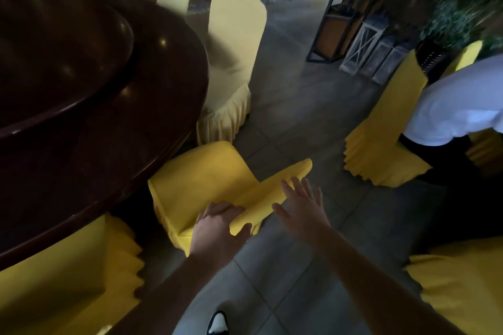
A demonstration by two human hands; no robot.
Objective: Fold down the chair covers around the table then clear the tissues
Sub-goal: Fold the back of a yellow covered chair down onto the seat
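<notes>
A dark round table (103, 128) fills the left side, with a yellow-covered chair (68, 275) tucked at its near edge. Just right of it, the left hand (215, 228) is clamped on the folded edge of a yellow chair cover (206, 177) (its skirt turned up over the seat beside the table). The right hand (302, 204) hovers flat, fingers spread apart, over the cover's far flap. Farther right, a person in a white shirt (457, 109) bends by another yellow chair (381, 144).

Grey tiled floor (285, 106). Black metal shelf (351, 5) far right, 2 white lanterns (362, 46) beside it, plant (457, 19) behind.
</notes>
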